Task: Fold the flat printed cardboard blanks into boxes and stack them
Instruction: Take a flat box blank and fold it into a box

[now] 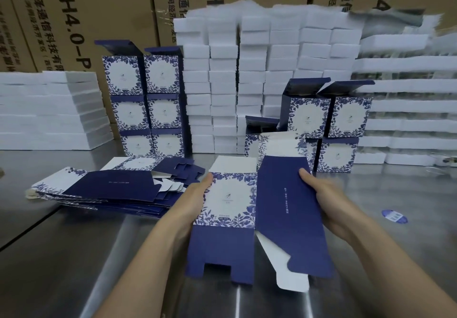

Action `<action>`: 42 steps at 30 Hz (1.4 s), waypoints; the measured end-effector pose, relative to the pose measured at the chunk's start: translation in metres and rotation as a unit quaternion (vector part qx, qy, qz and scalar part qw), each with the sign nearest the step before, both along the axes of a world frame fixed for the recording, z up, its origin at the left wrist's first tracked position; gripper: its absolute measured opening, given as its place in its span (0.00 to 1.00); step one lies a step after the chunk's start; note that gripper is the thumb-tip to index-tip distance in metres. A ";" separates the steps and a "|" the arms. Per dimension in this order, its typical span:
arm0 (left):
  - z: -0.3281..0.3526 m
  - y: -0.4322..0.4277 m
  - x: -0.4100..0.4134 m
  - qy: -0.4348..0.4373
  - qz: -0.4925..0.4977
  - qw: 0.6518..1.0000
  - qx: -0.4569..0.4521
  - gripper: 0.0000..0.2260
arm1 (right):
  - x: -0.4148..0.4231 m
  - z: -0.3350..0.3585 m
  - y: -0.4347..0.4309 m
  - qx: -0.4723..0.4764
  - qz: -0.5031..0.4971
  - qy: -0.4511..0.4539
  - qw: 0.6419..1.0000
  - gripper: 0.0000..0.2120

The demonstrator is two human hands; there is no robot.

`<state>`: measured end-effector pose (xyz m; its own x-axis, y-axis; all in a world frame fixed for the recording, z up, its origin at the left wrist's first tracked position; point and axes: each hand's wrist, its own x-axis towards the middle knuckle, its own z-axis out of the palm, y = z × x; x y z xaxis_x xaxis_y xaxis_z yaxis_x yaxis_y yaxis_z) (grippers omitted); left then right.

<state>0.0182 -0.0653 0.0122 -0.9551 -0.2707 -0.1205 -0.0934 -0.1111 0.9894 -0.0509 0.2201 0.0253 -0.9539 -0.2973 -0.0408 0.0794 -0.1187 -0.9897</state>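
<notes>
Steel surface (pixel 74 243) carries, at far left, a fanned pile of flat blanks (pixel 103 191), kept beside the left hand (pixel 195 194) for easy reach. That hand's grip clamps the printed panel's left edge of the half-opened blank (pixel 247 209) held above the surface. The right hand (pixel 324 194) pinches its navy side panel, seemingly to square the sleeve; finished boxes (pixel 326 129) stand stacked behind.

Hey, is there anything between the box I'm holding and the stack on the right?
Nothing visible blocks it. The blank is held by the left hand and right hand, right in front of the right stack.
</notes>
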 end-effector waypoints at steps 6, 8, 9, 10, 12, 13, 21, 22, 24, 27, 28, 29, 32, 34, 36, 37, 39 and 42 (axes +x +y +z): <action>0.007 -0.008 -0.003 0.046 0.050 0.997 0.031 0.15 | 0.001 -0.008 -0.008 0.038 0.026 -0.016 0.999 0.22; 0.005 -0.013 -0.002 0.040 0.052 0.998 0.025 0.17 | 0.003 -0.008 -0.007 0.061 0.045 -0.008 0.997 0.22; 0.003 -0.017 -0.003 0.038 0.059 0.998 0.005 0.18 | 0.003 -0.007 -0.007 0.068 0.052 -0.005 0.996 0.21; 0.002 -0.019 -0.002 0.032 0.072 0.997 -0.023 0.19 | 0.004 -0.006 -0.008 0.071 0.053 -0.005 0.996 0.21; 0.002 -0.020 -0.001 0.022 0.079 0.995 -0.047 0.20 | 0.005 -0.006 -0.011 0.067 0.041 -0.009 0.997 0.22; 0.003 -0.016 0.000 0.016 0.074 0.996 -0.046 0.21 | 0.005 -0.005 -0.012 0.061 0.025 -0.008 0.998 0.22; -0.002 0.004 0.004 -0.026 -0.061 0.997 0.032 0.16 | -0.002 0.001 -0.001 -0.009 -0.156 0.029 0.987 0.22; -0.001 0.005 0.005 -0.024 -0.054 0.997 0.053 0.15 | -0.001 0.001 -0.001 -0.016 -0.140 0.028 0.990 0.22; 0.000 0.006 0.006 -0.017 -0.022 0.995 0.098 0.15 | 0.003 0.001 -0.005 -0.020 -0.109 0.047 0.993 0.16; 0.002 0.007 0.006 0.002 0.005 0.989 0.145 0.17 | 0.006 0.000 -0.010 0.017 -0.112 0.114 0.987 0.09; 0.003 0.006 0.005 0.011 0.004 0.989 0.147 0.18 | 0.006 -0.001 -0.011 0.043 -0.095 0.131 0.986 0.12; 0.003 0.005 0.004 0.020 0.006 0.989 0.143 0.20 | 0.008 -0.002 -0.013 0.075 -0.066 0.144 0.985 0.17; 0.005 0.003 0.002 0.053 -0.010 0.990 0.133 0.26 | 0.015 -0.010 -0.019 0.161 0.005 0.182 0.970 0.41; 0.007 0.008 0.006 0.070 -0.046 0.991 0.107 0.31 | 0.018 -0.016 -0.023 0.212 0.011 0.211 0.954 0.45; 0.008 0.016 0.008 0.084 -0.083 0.991 0.057 0.36 | 0.015 -0.021 -0.024 0.259 -0.013 0.239 0.936 0.39; 0.008 0.020 0.008 0.096 -0.089 0.991 0.012 0.37 | 0.013 -0.022 -0.024 0.274 -0.031 0.254 0.927 0.35; 0.004 0.028 0.007 0.125 -0.072 0.986 -0.089 0.33 | 0.010 -0.022 -0.024 0.298 -0.074 0.293 0.905 0.26; -0.003 0.031 0.005 0.191 0.025 0.955 -0.224 0.31 | 0.011 -0.019 -0.026 0.279 -0.118 0.373 0.877 0.21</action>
<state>0.0227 -0.0339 0.0093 -0.8909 -0.2603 0.3723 0.2777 0.3365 0.8998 -0.0398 0.1938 0.0062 -0.8095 -0.2206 0.5441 -0.5764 0.4751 -0.6649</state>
